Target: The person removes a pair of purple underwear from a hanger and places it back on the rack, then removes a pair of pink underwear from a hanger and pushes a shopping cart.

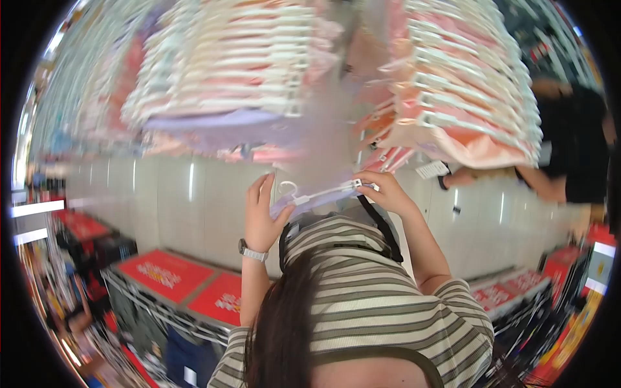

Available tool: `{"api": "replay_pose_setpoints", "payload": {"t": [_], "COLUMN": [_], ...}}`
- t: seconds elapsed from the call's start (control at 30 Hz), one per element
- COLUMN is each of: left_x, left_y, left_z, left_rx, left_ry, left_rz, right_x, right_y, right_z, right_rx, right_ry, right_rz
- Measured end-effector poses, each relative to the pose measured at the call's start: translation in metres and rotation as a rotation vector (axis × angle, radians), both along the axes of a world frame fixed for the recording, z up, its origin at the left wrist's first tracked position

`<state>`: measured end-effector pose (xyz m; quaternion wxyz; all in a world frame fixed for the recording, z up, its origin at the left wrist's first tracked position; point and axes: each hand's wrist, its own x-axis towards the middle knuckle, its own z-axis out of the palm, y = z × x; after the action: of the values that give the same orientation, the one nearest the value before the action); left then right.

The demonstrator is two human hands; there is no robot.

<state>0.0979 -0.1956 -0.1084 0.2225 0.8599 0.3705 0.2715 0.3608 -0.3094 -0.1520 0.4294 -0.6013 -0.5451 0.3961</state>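
Observation:
A white clip hanger (323,193) with a hook is in front of my waist, and a lilac garment (323,202) hangs from it. My right hand (383,192) pinches the hanger's right end at the clip. At the other side, my left hand (260,210) has its fingers stretched upward, with the hanger's left part and lilac cloth between its thumb and fingers. That end of the hanger is hidden by the hand. The hook (288,189) points up, just right of my left fingers.
Ahead hang rows of pastel garments on white hangers (246,71), with another row (466,97) to the right. A person in black (576,142) stands at the right, an arm reaching toward that row. Red-topped racks (168,275) stand on both sides behind me.

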Motion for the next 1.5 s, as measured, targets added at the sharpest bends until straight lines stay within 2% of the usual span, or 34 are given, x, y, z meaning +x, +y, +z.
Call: {"api": "replay_pose_setpoints", "payload": {"t": [0.07,0.1,0.17,0.2,0.23,0.3,0.33,0.57,0.67,0.77,0.9,0.97,1.0,1.1,1.17,1.3,1.37,1.5], "left_x": [-0.007,-0.006,-0.001,0.009,0.019,0.039,0.048,0.106,0.129,0.152,0.181,0.197,0.202,0.203,0.210,0.216,0.220,0.224], "left_y": [0.013,0.018,0.028,0.029,0.031,0.032,0.030,-0.018,-0.037,-0.051,-0.057,-0.054,-0.053,-0.034,-0.029,-0.047,-0.059,-0.067], "left_z": [-0.018,-0.024,-0.037,-0.046,-0.051,-0.058,-0.064,-0.105,-0.144,-0.177,-0.219,-0.228,-0.238,-0.296,-0.324,-0.339,-0.346,-0.368], "left_rx": [-0.349,-0.345,-0.678,-0.518,-0.512,-0.620,-0.653,-0.565,-0.472,-0.399,-0.292,-0.368,-0.358,-0.326,-0.315,-0.299,-0.120,-0.028], "left_ry": [0.070,0.078,0.095,0.069,0.078,0.228,0.197,0.271,0.443,0.483,0.598,0.786,0.807,0.767,0.723,0.666,0.611,0.577], "left_rz": [-0.177,-0.241,-0.486,-0.568,-0.616,-0.749,-0.797,-1.144,-1.142,-1.102,-1.018,-0.909,-0.911,-0.904,-0.901,-0.890,-0.945,-0.879], "right_x": [-0.001,-0.004,-0.013,-0.016,-0.020,-0.032,-0.039,-0.089,-0.085,-0.067,-0.029,-0.013,-0.003,0.008,0.016,0.024,0.025,0.028], "right_y": [-0.023,-0.036,-0.062,-0.075,-0.088,-0.116,-0.130,-0.214,-0.230,-0.224,-0.203,-0.191,-0.186,-0.168,-0.162,-0.162,-0.161,-0.139], "right_z": [-0.003,-0.007,-0.014,-0.016,-0.020,-0.033,-0.039,-0.087,-0.116,-0.149,-0.201,-0.228,-0.239,-0.263,-0.273,-0.281,-0.294,-0.317], "right_rx": [-0.023,-0.033,-0.038,-0.131,-0.222,-0.211,-0.205,-0.191,-0.240,-0.209,-0.212,-0.220,-0.217,-0.203,-0.388,-0.347,-0.267,-0.098], "right_ry": [-0.013,0.029,0.072,0.091,0.115,0.149,0.181,0.300,0.246,0.290,0.329,0.059,0.081,0.191,-0.032,0.099,0.105,0.121], "right_rz": [-0.147,-0.245,-0.395,-0.468,-0.537,-0.658,-0.732,-1.141,-1.269,-1.411,-1.475,-1.415,-1.423,-1.482,-1.534,-1.575,-1.499,-1.322]}}
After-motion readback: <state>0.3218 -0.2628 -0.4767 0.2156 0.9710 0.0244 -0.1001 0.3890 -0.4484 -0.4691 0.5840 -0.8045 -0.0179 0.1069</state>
